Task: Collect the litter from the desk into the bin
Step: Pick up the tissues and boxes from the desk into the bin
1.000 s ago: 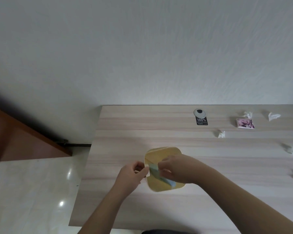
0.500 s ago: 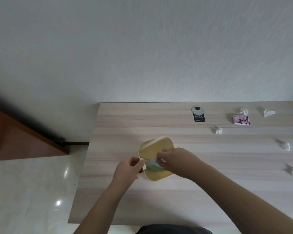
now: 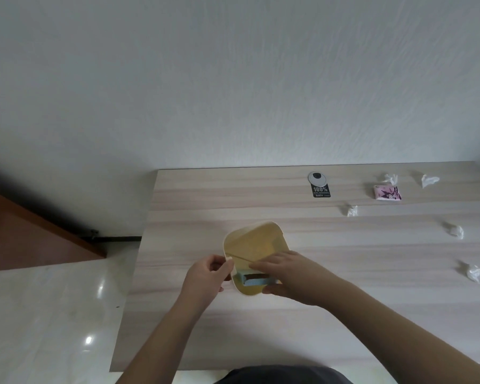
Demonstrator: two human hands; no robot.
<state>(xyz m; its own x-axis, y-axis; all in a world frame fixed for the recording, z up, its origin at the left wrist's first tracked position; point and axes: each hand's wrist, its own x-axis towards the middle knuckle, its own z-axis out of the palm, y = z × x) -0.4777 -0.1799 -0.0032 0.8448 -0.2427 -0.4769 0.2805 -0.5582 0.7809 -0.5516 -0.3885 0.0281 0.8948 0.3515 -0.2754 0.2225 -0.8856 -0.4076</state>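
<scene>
A small yellow bin (image 3: pixel 257 242) stands on the wooden desk (image 3: pixel 344 314), its mouth tipped toward me. My left hand (image 3: pixel 205 278) pinches the bin's left rim. My right hand (image 3: pixel 291 275) reaches across the bin's near rim, fingers above and thumb below a light-blue packet (image 3: pixel 251 281) that lies inside the mouth. Loose litter lies to the right: several crumpled white tissues (image 3: pixel 351 210) (image 3: pixel 455 231) (image 3: pixel 473 273) and a pink packet (image 3: pixel 387 193).
A grey round cable cap (image 3: pixel 317 177) and a black label (image 3: pixel 321 191) sit near the desk's far edge by the white wall. The desk's left edge drops to a shiny tiled floor (image 3: pixel 53 314). A brown wooden panel (image 3: pixel 25 239) stands at the far left.
The blue packet has gone from lying slantwise across the bin to sitting at its near rim under my right fingers. My left hand still grips the rim.
</scene>
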